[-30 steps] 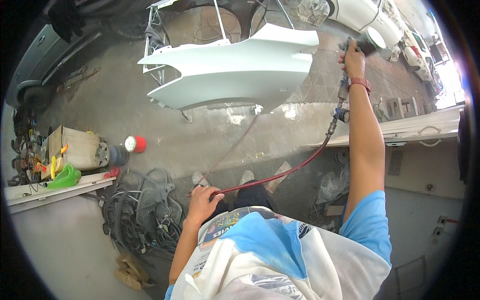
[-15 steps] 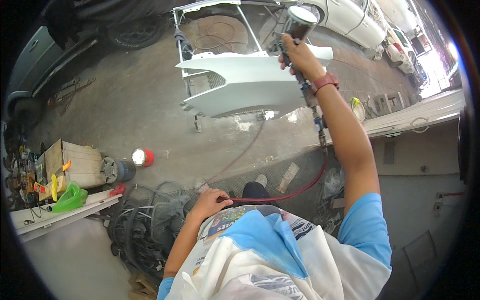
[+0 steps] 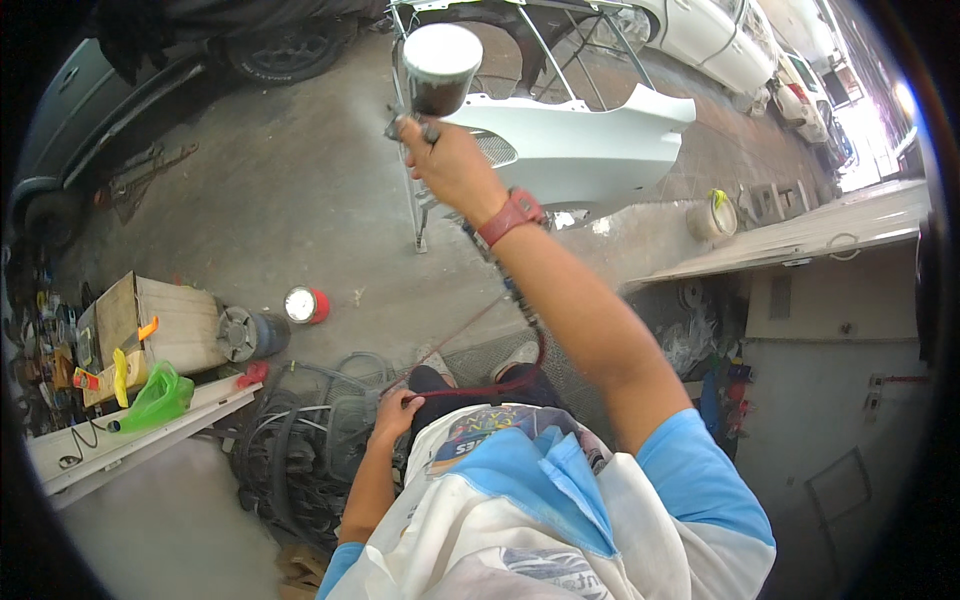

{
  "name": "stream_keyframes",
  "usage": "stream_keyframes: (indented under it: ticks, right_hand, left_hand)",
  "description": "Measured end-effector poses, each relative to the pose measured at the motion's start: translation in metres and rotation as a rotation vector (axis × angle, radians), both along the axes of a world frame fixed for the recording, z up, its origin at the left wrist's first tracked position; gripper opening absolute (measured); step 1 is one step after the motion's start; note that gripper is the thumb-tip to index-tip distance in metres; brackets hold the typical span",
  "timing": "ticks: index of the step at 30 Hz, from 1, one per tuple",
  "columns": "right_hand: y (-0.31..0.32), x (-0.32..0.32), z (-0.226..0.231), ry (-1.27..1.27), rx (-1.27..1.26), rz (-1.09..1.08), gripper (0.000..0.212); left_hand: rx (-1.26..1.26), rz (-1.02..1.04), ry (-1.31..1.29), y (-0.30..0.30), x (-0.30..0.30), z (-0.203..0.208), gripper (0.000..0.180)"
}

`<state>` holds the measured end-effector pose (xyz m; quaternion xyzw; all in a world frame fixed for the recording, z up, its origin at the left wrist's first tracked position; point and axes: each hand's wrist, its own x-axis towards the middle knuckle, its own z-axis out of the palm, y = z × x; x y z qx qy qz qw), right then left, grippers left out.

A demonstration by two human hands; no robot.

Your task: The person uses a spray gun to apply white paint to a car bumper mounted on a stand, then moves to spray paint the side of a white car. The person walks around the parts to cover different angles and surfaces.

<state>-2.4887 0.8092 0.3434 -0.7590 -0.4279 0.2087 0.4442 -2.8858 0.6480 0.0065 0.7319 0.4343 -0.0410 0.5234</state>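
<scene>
My right hand (image 3: 455,170) is closed around the grip of a spray gun (image 3: 440,85), whose dark cup with a white top stands above my fingers. The gun is held before the left part of a white car fender (image 3: 600,150), which is mounted on a metal stand (image 3: 545,50). A red air hose (image 3: 475,388) hangs from below the gun and runs back toward my waist. Beside my left thigh, my left hand (image 3: 396,414) is closed on this hose. My right forearm hides part of the fender and of the hose fittings.
A red can (image 3: 307,305) stands on the floor near a grey bucket (image 3: 252,333) and a cardboard box (image 3: 170,325). A green bag (image 3: 160,398) lies on a white ledge. Tangled dark hoses (image 3: 285,460) are by my left leg. A pale pail (image 3: 711,220) stands right.
My right hand has swept left with the spray gun, from the fender's right part to its left end. My left hand stays on the hose, and the view has shifted slightly.
</scene>
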Motion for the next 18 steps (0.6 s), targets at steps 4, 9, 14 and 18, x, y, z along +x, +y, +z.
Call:
stream_keyframes:
  ticks: [4, 9, 14, 18]
  right_hand:
    - [-0.011, -0.053, -0.052, -0.070, 0.244, -0.087, 0.055]
    - [-0.028, -0.070, -0.112, -0.160, 0.200, -0.279, 0.057]
    - [-0.067, -0.037, -0.148, -0.167, 0.331, -0.600, 0.058]
    - [-0.094, -0.002, -0.144, -0.275, 0.297, -0.758, 0.060]
  left_hand:
    - [0.048, 0.358, 0.242, -0.009, -0.069, -0.052, 0.038]
    - [0.000, 0.668, 0.282, -0.005, -0.141, -0.085, 0.046]
    - [-0.118, 0.821, 0.342, 0.007, -0.161, -0.087, 0.049]
    - [-0.132, 0.911, 0.282, 0.016, -0.143, -0.078, 0.051]
